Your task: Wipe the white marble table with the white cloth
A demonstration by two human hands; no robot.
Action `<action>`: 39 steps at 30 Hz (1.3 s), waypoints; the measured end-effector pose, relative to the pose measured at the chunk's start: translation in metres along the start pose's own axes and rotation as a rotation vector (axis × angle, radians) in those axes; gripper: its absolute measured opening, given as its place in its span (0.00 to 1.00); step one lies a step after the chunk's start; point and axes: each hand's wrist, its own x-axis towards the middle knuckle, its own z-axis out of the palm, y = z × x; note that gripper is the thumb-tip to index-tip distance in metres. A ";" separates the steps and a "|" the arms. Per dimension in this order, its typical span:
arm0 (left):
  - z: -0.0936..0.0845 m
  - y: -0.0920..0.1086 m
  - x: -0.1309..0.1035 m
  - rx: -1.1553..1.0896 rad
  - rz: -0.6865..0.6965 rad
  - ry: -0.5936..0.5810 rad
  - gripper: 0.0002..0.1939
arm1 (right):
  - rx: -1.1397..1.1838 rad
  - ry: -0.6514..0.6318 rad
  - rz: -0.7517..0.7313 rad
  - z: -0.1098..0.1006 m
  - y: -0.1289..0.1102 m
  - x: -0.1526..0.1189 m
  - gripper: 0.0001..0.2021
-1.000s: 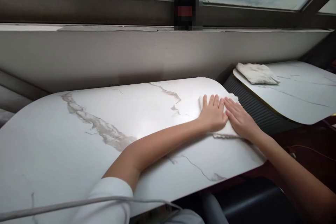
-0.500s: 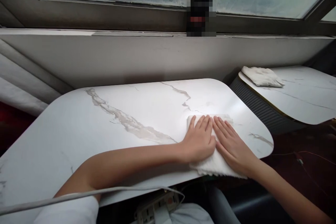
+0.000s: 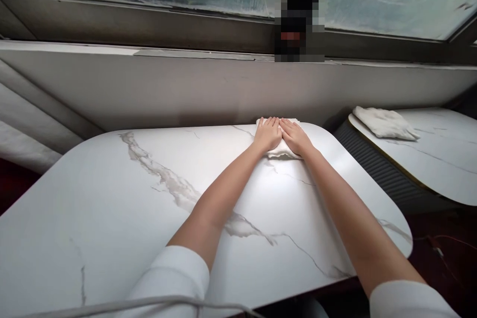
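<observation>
A white cloth point(image 3: 283, 151) lies on the white marble-patterned table point(image 3: 149, 228), at its far edge by the wall. My left hand point(image 3: 267, 134) rests flat on the cloth's left part, fingers stretched toward the wall. Beside it, my right hand point(image 3: 295, 135) presses on the right part, its fingers also extended. The two hands touch or nearly touch at the thumbs, and they cover much of the cloth.
To the right stands a second marble-patterned table point(image 3: 447, 144) with a folded white cloth point(image 3: 385, 123) on its near-left corner. A low wall point(image 3: 149, 89) runs under the windows. A grey cable point(image 3: 156, 301) crosses the bottom edge.
Both hands and the cloth under them have moved from the table's near edge to its far edge. My arms are now stretched forward, and the view has shifted slightly.
</observation>
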 end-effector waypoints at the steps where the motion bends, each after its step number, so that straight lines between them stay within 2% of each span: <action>1: 0.000 -0.002 0.003 0.003 -0.004 0.000 0.27 | 0.001 0.002 0.002 0.001 0.001 0.004 0.27; 6: 0.000 -0.004 0.000 0.018 -0.007 0.003 0.27 | -0.012 0.017 -0.019 0.001 0.000 0.001 0.27; 9: -0.001 0.002 -0.018 0.029 0.005 0.007 0.27 | -0.052 0.020 -0.035 -0.001 -0.009 -0.018 0.27; 11: -0.004 0.008 -0.039 0.032 0.034 0.001 0.27 | -0.084 0.027 -0.045 -0.004 -0.020 -0.041 0.27; 14: -0.013 0.022 -0.086 0.031 0.094 -0.024 0.27 | -0.114 0.029 -0.066 -0.008 -0.044 -0.090 0.28; 18: -0.031 0.042 -0.171 0.013 0.173 -0.072 0.28 | -0.127 0.034 -0.112 -0.017 -0.089 -0.170 0.28; 21: -0.048 0.048 -0.234 -0.011 0.190 -0.100 0.28 | -0.097 0.073 -0.189 -0.023 -0.125 -0.221 0.30; 24: -0.062 0.044 -0.279 -0.029 0.210 -0.139 0.28 | -0.047 0.083 -0.263 -0.027 -0.156 -0.250 0.36; 26: -0.069 0.036 -0.295 -0.036 0.209 -0.165 0.28 | -0.023 0.066 -0.288 -0.028 -0.170 -0.256 0.38; 28: -0.072 0.027 -0.299 -0.035 0.185 -0.175 0.28 | -0.013 0.046 -0.308 -0.027 -0.178 -0.250 0.38; 31: -0.071 0.009 -0.283 -0.013 0.097 -0.159 0.28 | -0.022 0.012 -0.332 -0.021 -0.180 -0.218 0.33; 34: -0.066 -0.016 -0.243 0.029 -0.021 -0.142 0.27 | -0.043 -0.030 -0.326 -0.011 -0.175 -0.162 0.29; 39: -0.060 -0.069 -0.156 0.105 -0.141 -0.045 0.27 | -0.084 -0.042 -0.275 0.009 -0.164 -0.053 0.29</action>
